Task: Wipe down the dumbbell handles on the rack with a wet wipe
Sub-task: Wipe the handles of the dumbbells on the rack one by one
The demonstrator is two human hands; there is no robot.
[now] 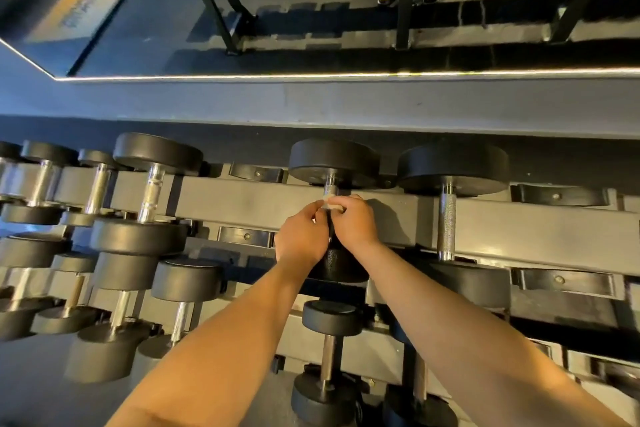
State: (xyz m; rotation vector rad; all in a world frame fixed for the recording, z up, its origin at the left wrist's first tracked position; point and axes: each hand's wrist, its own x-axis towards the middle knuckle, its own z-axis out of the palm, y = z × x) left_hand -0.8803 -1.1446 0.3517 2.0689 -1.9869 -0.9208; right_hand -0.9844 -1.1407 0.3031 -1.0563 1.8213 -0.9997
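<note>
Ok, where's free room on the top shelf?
Free: the left cradles between the chrome-handled dumbbell and the middle dumbbell, where left hand and right hand hold the wipe; also the right cradles beyond the knurled dumbbell. Crowded far left.

Dumbbells (332,211) lie across the rack (242,204) in tiers, a mirror (311,10) behind them.
</note>
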